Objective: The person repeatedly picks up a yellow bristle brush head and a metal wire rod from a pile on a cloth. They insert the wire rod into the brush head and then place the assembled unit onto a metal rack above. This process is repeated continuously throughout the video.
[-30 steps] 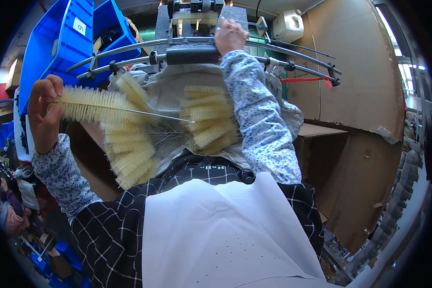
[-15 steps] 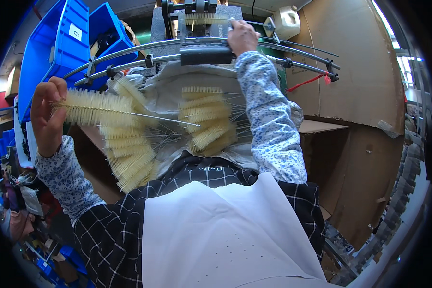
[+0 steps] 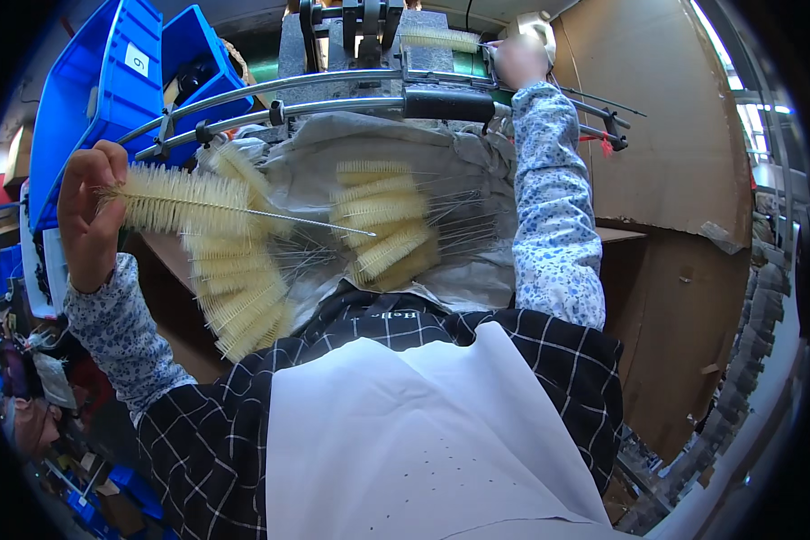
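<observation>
In my left hand (image 3: 94,211) is the bristle end of a pale yellow wire-stem brush (image 3: 193,202), pinched between thumb and fingers. Its twisted metal stem points right across my lap. At the machine (image 3: 362,36), my right hand (image 3: 520,61) is motion-blurred and looks closed at the right end of another yellow brush (image 3: 439,38), by the sliding carriage with its black sleeve (image 3: 450,105). What its fingers grip is hidden. Two piles of the same brushes, a left pile (image 3: 243,288) and a middle pile (image 3: 382,216), lie on grey cloth over my lap, stems overlapping between them.
Two curved-looking metal rails (image 3: 324,81) cross in front of me. Blue bins (image 3: 99,81) stand at the left, the smaller one holding dark items. Large cardboard (image 3: 657,117) rises on the right, with a white jug (image 3: 535,27) behind my right hand.
My right hand has moved right, and the carriage with its black sleeve and the brush at the machine have shifted right too. My left hand and its brush have hardly moved.
</observation>
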Available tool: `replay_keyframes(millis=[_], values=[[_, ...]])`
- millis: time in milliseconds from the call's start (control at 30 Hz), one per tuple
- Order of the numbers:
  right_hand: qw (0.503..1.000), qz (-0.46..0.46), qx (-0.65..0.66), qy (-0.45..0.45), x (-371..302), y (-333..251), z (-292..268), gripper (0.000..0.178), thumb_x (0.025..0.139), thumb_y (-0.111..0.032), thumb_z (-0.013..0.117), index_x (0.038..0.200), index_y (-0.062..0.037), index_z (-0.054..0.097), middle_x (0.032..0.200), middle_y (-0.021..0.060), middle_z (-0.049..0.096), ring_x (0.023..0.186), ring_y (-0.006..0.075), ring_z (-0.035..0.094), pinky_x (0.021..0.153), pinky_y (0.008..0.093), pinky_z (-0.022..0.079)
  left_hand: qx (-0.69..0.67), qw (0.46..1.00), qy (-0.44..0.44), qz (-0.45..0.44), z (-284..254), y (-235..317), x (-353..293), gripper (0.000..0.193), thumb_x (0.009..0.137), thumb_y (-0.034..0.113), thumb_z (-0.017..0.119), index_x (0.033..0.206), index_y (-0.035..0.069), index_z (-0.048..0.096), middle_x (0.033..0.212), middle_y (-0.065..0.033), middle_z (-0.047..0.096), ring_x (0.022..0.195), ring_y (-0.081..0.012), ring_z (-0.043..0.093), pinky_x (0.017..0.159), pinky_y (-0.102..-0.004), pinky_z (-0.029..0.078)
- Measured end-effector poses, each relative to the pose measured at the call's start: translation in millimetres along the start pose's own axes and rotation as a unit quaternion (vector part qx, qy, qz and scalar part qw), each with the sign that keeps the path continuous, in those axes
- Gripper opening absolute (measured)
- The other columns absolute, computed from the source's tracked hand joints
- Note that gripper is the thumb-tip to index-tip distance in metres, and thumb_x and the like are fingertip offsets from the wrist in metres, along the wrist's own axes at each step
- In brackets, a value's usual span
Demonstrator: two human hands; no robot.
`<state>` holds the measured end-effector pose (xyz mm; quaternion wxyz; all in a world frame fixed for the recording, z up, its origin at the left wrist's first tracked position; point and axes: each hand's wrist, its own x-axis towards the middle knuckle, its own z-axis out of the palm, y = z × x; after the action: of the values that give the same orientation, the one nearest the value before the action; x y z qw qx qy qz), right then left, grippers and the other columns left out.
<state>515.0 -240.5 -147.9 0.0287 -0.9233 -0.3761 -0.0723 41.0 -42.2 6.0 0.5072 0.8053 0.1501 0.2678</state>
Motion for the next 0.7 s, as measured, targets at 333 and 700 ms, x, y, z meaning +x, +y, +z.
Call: replay_keyframes(millis=[333, 700], values=[[0.977, -0.1, 0.186, 0.019, -72.9, 25.2, -90.3, 0.015, 0.081, -0.017, 0.05, 0.091, -0.0157, 0.061, 0.088, 0.0055, 0.059, 0.088, 0.0242, 0.051, 0.08, 0.0345, 0.04, -0.042, 0.995, -0.071, -0.055, 17.1, -17.6, 8.2, 0.024, 0.061, -0.001, 0.042, 0.084, 0.006, 0.041, 0.082, -0.0028, 0.037, 0.075, -0.0085, 0.035, 0.069, -0.0209, 0.029], [0.911, -0.216, 0.351, 0.027, -161.3, -39.4, -108.6, 0.02, 0.071, -0.003, 0.056, 0.088, -0.0093, 0.062, 0.082, 0.0058, 0.059, 0.083, 0.0222, 0.052, 0.073, 0.0338, 0.041, -0.084, 0.972, -0.202, -0.083, 129.1, -3.6, 23.7, 0.061, 0.075, 0.024, 0.064, 0.125, 0.007, 0.033, 0.112, -0.0116, 0.045, 0.099, -0.0178, 0.049, 0.082, -0.0309, 0.041]])
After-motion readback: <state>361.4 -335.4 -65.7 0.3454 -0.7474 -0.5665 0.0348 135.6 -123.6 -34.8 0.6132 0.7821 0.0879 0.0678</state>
